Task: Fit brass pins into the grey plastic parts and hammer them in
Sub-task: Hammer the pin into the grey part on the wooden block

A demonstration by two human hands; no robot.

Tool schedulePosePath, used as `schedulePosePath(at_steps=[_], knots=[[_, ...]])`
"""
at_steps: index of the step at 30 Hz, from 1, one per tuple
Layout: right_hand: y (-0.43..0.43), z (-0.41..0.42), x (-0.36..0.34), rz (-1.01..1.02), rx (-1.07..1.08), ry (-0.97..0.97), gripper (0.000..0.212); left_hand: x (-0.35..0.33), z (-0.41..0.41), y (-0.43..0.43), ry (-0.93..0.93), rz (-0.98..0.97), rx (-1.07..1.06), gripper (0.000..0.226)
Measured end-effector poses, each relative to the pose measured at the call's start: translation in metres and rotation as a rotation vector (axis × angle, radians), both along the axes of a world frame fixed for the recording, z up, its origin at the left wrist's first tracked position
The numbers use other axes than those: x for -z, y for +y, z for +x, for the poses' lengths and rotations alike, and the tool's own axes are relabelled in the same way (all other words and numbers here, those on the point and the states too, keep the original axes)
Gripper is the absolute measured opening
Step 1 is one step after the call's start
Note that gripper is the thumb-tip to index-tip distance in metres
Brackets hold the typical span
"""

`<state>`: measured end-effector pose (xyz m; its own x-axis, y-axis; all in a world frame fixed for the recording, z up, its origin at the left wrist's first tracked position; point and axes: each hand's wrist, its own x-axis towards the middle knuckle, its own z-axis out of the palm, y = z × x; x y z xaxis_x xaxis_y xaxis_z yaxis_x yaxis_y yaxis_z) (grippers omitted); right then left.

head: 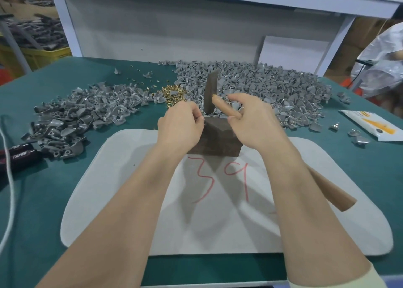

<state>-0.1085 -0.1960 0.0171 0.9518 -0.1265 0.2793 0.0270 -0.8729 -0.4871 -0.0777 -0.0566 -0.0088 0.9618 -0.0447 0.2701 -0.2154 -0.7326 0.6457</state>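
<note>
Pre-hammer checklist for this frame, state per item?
1. Part held: left hand pinches a small grey part at the top edge of the dark block. Ok.
2. Pin picked: a brass pin shows at the index fingertip of the right hand, beside the upright bar. Ok.
3. Pin seated in part: the two are apart. Not ok.
4. Block flat on the white mat. Ok.
5. Hammer in hand: the hammer handle lies on the mat, unheld. Not ok.
6. Grip on the pin: hidden. Cannot tell.
</note>
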Motion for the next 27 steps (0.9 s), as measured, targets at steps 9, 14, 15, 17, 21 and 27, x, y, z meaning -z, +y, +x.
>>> schedulePosePath(at_steps=[9, 14, 15, 17, 21, 27], knots=[[-0.007, -0.002, -0.003, 0.058, -0.019, -0.041, 0.038, -0.003, 0.0, 0.01, 0.081, -0.022, 0.065, 0.015], [-0.011, -0.005, -0.01, 0.07, -0.053, -0.096, 0.026, -0.008, -0.001, 0.015, 0.097, 0.059, 0.033, 0.013], [-0.011, -0.006, -0.011, 0.076, -0.063, -0.106, 0.026, -0.008, -0.002, 0.015, 0.097, 0.081, 0.022, 0.008], [-0.011, -0.008, -0.012, 0.071, -0.076, -0.121, 0.029, -0.008, -0.004, 0.013, 0.089, 0.106, 0.001, 0.001], [-0.009, -0.008, -0.013, 0.03, -0.081, -0.137, 0.031, -0.006, -0.002, 0.012, 0.064, 0.106, -0.038, 0.005], [-0.005, -0.016, -0.017, 0.006, -0.123, -0.193, 0.033, -0.001, 0.0, 0.01, 0.016, 0.093, -0.091, 0.007]])
